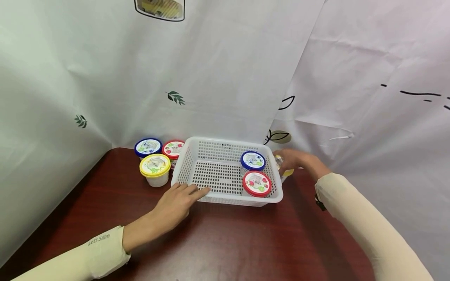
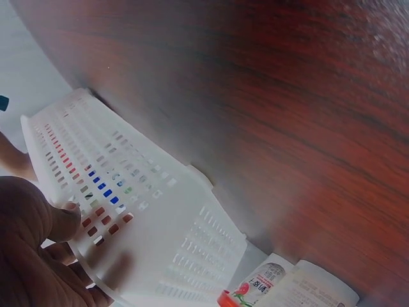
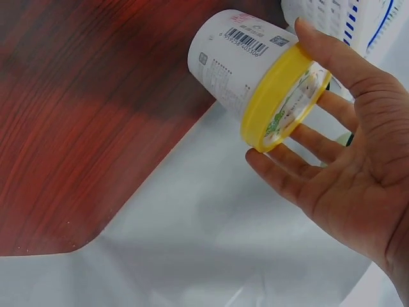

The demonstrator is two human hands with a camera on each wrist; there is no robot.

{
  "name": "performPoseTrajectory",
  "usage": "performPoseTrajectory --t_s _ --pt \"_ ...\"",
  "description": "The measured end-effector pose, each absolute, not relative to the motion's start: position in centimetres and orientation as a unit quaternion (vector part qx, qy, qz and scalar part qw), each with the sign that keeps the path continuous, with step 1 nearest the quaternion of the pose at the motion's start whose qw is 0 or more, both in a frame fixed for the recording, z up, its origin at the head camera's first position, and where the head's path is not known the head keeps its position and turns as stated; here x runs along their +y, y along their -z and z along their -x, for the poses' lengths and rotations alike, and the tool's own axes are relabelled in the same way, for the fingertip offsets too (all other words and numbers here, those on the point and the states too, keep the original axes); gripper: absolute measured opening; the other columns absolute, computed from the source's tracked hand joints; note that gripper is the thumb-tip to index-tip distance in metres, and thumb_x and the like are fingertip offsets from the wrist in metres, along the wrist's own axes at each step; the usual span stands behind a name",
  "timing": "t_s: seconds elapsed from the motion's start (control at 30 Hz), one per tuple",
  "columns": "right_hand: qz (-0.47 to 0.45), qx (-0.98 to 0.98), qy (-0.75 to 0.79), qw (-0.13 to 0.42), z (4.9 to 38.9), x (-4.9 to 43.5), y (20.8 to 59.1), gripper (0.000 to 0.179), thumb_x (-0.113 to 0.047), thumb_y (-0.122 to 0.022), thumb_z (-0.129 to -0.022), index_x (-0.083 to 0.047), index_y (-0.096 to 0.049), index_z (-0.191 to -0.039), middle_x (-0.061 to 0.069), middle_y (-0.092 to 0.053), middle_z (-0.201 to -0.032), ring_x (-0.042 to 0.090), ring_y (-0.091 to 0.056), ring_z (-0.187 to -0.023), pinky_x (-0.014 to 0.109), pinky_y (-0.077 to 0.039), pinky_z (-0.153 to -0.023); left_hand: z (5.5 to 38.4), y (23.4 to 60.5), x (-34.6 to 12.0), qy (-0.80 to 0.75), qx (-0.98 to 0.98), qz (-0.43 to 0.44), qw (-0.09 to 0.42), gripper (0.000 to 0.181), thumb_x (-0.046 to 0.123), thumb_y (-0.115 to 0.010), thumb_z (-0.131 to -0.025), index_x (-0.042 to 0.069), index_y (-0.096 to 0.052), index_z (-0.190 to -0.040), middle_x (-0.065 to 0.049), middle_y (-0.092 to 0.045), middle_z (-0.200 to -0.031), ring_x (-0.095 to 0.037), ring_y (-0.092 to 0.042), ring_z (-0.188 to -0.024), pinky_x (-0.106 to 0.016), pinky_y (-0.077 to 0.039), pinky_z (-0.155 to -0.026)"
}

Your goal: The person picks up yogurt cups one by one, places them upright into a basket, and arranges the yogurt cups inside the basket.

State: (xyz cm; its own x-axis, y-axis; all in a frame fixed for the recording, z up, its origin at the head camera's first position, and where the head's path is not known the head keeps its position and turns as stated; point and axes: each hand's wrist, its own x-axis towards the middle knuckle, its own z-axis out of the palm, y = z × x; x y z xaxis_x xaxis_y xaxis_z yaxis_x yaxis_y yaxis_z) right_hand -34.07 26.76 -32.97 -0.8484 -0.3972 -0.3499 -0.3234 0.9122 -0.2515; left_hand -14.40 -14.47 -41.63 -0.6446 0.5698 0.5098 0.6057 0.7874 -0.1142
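A white perforated basket (image 1: 229, 200) stands on the table. My left hand (image 1: 179, 203) grips its near left rim; in the left wrist view the thumb (image 2: 65, 220) presses the outer wall and the other fingers reach over the edge. Inside, at the right end, sit a blue-lidded tub (image 1: 253, 160) and a red-lidded tub (image 1: 257, 183). Just outside the basket's right side, my right hand (image 1: 291, 159) holds a white tub with a yellow lid (image 3: 239, 67). Its thumb and fingers spread around the lid's edge, and a barcode shows on the tub's side.
Left of the basket stand a second blue-lidded tub (image 1: 148, 147), a second red-lidded tub (image 1: 173, 149) and another yellow-lidded tub (image 1: 155, 166). White printed sheeting (image 1: 228, 78) hangs behind and along both sides of the dark red wooden table (image 1: 225, 242).
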Motion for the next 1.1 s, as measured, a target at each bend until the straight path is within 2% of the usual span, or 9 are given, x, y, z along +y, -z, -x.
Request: performPoseTrajectory --t_s 0.23,0.4,0.7,1.1 --pt "0.196 0.954 0.092 0.207 34.1 27.2 32.9 0.095 -0.020 -0.099 -0.077 -0.002 -0.058 -0.161 0.026 -0.066 -0.154 0.045 -0.063 -0.139 0.065 -0.050 -0.122 14.4 41.7 -14.4 0.034 -0.905 0.324 0.273 0.065 -0.010 -0.075 -0.084 0.022 -0.079 -0.140 0.000 -0.079 -0.107 -0.023 -0.073 -0.090 -0.039 -0.055 -0.082" --pt "0.192 0.955 0.092 0.206 33.8 27.7 32.5 0.096 -0.017 -0.099 -0.079 0.001 -0.055 -0.162 0.029 -0.062 -0.158 0.048 -0.059 -0.143 0.067 -0.047 -0.123 14.3 41.7 -14.4 0.035 -0.907 0.322 0.268 0.065 -0.010 -0.075 -0.085 0.023 -0.079 -0.141 0.000 -0.079 -0.108 -0.023 -0.073 -0.091 -0.039 -0.055 -0.082" --pt "0.193 0.960 0.071 0.189 33.0 28.5 31.0 0.099 -0.023 -0.100 -0.078 0.004 -0.054 -0.162 0.032 -0.058 -0.161 0.050 -0.057 -0.145 0.068 -0.046 -0.124 14.3 41.4 -14.4 0.037 -0.911 0.321 0.258 0.066 -0.011 -0.075 -0.084 0.022 -0.078 -0.142 -0.001 -0.079 -0.109 -0.024 -0.073 -0.091 -0.040 -0.054 -0.083" --pt "0.190 0.965 0.049 0.174 32.6 29.5 29.0 0.101 -0.029 -0.099 -0.080 0.002 -0.052 -0.164 0.035 -0.058 -0.160 0.049 -0.060 -0.138 0.067 -0.051 -0.117 14.2 41.5 -14.4 0.040 -0.910 0.321 0.258 0.067 -0.012 -0.073 -0.083 0.022 -0.078 -0.141 -0.001 -0.079 -0.110 -0.023 -0.073 -0.092 -0.039 -0.053 -0.082"
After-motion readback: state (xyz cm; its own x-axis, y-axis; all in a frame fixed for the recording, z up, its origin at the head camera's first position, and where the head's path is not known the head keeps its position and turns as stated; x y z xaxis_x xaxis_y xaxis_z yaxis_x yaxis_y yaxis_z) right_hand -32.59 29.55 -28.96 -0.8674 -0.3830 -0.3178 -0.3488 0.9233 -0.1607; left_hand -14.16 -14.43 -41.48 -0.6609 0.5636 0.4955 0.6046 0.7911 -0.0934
